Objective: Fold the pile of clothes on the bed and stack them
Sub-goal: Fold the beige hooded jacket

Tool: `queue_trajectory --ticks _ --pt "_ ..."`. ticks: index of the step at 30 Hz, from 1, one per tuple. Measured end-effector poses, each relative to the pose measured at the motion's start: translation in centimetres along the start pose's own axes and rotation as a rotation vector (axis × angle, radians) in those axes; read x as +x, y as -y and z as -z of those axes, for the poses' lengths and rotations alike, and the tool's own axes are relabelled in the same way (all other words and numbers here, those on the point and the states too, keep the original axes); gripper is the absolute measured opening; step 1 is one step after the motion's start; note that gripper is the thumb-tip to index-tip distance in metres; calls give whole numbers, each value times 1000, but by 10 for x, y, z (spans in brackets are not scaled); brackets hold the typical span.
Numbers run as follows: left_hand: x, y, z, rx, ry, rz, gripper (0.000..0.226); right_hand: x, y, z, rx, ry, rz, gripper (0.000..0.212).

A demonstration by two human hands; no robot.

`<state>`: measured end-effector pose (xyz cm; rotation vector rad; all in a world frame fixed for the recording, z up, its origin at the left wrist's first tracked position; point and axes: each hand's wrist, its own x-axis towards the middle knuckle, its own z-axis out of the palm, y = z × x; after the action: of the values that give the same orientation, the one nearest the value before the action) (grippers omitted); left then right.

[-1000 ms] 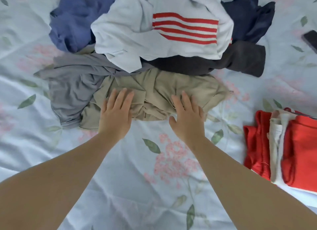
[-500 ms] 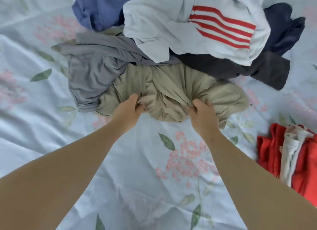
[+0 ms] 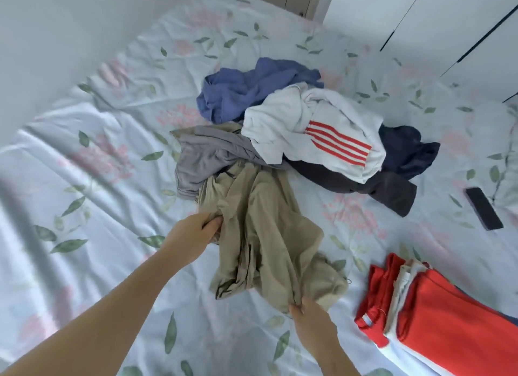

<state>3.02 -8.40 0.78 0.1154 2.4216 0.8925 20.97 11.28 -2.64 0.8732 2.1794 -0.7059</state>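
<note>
- Left hand [image 3: 193, 233]: at the left edge of the khaki garment [image 3: 266, 221], about mid-length, fingers curled round a bunch of its cloth.
- Khaki garment: crumpled on the bed [image 3: 112, 263]. Its long axis runs from its far end, which touches the grey piece [image 3: 201, 157] of the pile, toward the person.
- Right hand [image 3: 308, 317]: at the garment's near end, pinching the hem.
- Judgement: the grips sit diagonally along the garment, so the next step is probably to draw it nearer and spread it.
- Folded stack [image 3: 434, 319]: right of the garment, apart from it.
</note>
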Motion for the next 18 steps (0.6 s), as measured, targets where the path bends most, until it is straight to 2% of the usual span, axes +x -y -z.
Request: queue_trajectory --ticks 2,5,10,11,13,15,18 --pt "-26 -22 16 -37 -23 -9 34 -23 -6 12 1 -33 12 23" --pt "-65 -49 34 -105 -32 -32 35 -54 -4 35 95 -65 39 15" --pt "-126 -88 54 -256 -38 -66 37 -113 20 71 424 -134 159 7" --pt "-137 -95 57 -290 -37 -71 34 -123 27 75 507 -131 203 10" --pt "-154 -105 61 -333 -50 -106 34 -142 40 82 626 -109 387 30" --pt "-167 -113 64 -363 -57 -150 35 -163 56 86 652 -33 570 37" --pt "-181 -124 68 -533 -2 -177 31 -182 75 87 588 -85 660 23"
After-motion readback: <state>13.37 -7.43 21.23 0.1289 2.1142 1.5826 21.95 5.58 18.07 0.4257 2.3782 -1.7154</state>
